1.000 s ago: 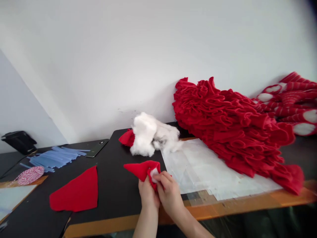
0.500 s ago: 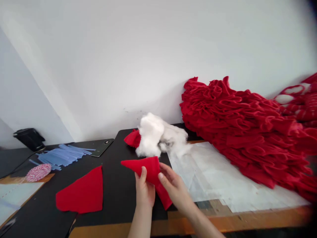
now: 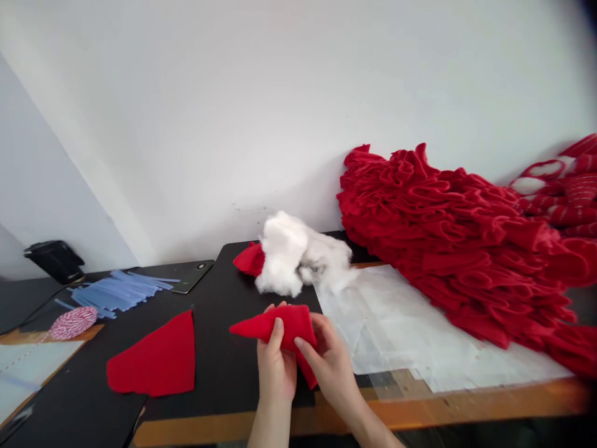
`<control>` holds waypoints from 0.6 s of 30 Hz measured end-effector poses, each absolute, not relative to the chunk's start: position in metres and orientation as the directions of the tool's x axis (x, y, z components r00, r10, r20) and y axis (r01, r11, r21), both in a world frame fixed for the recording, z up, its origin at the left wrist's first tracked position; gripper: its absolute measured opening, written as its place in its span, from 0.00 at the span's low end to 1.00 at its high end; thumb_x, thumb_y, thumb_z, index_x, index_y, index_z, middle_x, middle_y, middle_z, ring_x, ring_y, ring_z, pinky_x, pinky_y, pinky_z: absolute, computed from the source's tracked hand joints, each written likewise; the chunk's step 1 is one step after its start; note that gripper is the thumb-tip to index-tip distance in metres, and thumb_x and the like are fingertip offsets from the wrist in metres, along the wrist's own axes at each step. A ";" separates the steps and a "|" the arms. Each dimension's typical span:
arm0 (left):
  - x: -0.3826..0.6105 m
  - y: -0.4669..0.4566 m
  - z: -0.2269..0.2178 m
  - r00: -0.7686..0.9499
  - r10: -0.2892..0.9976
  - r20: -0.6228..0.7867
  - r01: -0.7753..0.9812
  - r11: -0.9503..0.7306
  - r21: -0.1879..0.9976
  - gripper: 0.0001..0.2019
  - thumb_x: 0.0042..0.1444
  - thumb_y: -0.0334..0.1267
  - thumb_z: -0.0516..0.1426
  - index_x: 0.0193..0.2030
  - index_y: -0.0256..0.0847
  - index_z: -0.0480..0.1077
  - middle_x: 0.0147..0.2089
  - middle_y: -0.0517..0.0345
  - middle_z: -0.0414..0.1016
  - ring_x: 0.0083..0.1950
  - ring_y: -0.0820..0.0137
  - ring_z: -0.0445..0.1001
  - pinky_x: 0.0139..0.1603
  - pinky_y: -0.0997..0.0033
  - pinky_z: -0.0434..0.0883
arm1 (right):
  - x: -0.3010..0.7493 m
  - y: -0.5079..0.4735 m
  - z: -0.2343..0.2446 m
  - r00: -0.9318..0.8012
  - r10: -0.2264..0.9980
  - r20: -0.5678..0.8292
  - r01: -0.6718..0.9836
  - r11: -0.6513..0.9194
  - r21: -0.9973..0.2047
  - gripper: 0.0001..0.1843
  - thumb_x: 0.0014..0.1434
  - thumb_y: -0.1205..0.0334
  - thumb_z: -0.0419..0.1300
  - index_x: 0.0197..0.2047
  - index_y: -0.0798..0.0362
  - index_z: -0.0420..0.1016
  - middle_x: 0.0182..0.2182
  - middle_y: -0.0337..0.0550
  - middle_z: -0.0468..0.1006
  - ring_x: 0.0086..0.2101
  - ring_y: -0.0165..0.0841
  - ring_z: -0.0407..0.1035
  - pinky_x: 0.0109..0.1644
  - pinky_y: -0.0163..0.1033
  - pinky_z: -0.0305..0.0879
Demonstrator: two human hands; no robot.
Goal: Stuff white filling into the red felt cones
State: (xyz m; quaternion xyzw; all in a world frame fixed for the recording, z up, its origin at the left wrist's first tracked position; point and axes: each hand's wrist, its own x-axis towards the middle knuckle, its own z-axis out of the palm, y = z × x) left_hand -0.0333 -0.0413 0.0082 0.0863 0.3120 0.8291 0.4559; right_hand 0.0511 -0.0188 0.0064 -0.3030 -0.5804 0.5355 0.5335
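Observation:
Both hands hold a red felt cone (image 3: 275, 323) just above the black mat, its tip pointing left. My left hand (image 3: 276, 367) grips it from below with the thumb on its front. My right hand (image 3: 329, 361) pinches its wide right end. A flat red felt piece (image 3: 156, 361) lies on the mat to the left. A heap of white stuffing (image 3: 298, 252) sits behind the cone, with another red felt bit (image 3: 249, 258) against its left side.
A big pile of red felt pieces (image 3: 457, 236) fills the right, with striped red and white items (image 3: 559, 186) behind it. White paper (image 3: 420, 336) covers the table's right part. Blue strips (image 3: 116, 289), a phone (image 3: 189, 277), a red-white twine spool (image 3: 72, 322) and a black device (image 3: 53, 260) lie left.
The white stuffing seen at the cone's opening a second ago is no longer visible. The hands have turned and shifted the cone slightly; the view has swung a little left.

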 end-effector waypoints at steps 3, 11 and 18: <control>-0.031 -0.046 0.007 -0.512 0.856 -0.064 -0.689 -0.366 0.626 0.22 0.49 0.37 0.64 0.51 0.45 0.68 0.53 0.50 0.75 0.54 0.60 0.73 0.54 0.60 0.69 | 0.056 -0.022 0.013 -0.388 0.917 0.097 -0.357 -0.052 -0.933 0.21 0.50 0.53 0.67 0.46 0.51 0.73 0.41 0.44 0.79 0.40 0.38 0.73 0.45 0.42 0.69; -0.039 -0.050 0.007 -0.324 0.938 -0.127 -0.837 -0.221 0.501 0.17 0.52 0.45 0.62 0.46 0.39 0.73 0.52 0.46 0.76 0.58 0.57 0.70 0.60 0.56 0.65 | 0.065 -0.021 0.019 -0.550 0.834 -0.038 -0.491 -0.360 -0.793 0.20 0.53 0.44 0.62 0.37 0.53 0.78 0.30 0.45 0.80 0.35 0.38 0.75 0.44 0.43 0.71; -0.027 -0.056 0.016 -0.421 0.905 -0.063 -0.726 -0.294 0.621 0.21 0.53 0.45 0.61 0.53 0.45 0.68 0.57 0.47 0.71 0.59 0.55 0.68 0.57 0.52 0.67 | 0.073 -0.033 0.007 -0.585 0.782 0.213 -0.128 0.171 -0.977 0.29 0.53 0.55 0.65 0.57 0.50 0.66 0.54 0.49 0.70 0.55 0.45 0.64 0.60 0.53 0.59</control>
